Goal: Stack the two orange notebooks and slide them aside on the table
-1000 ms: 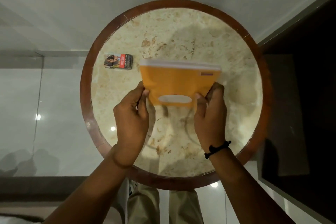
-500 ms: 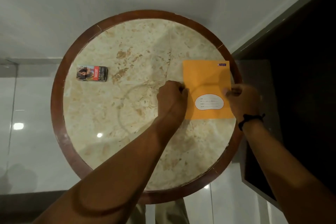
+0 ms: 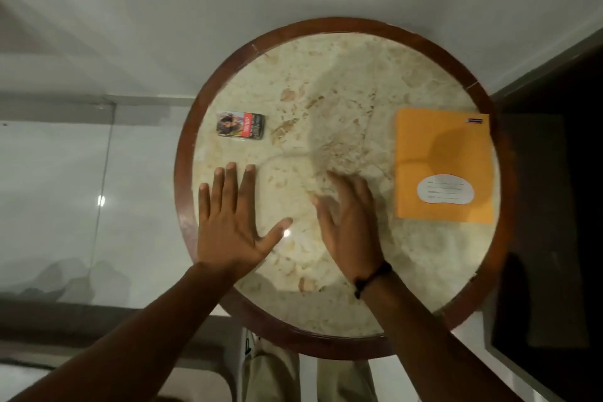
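Lying at nine o'clock on the round table, a small box; our left hand and right hand spread empty-fingered, orange notebooks at three o'clock, untouched.

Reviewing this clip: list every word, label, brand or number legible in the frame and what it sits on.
No text can be read with confidence.
Orange notebook, white name label: printed lines with small field words, too small to read.
Orange notebook, small dark brand tag at its far right corner: blurred, unreadable.
Small box on the table: red band with white lettering beside a picture, too blurred to read.
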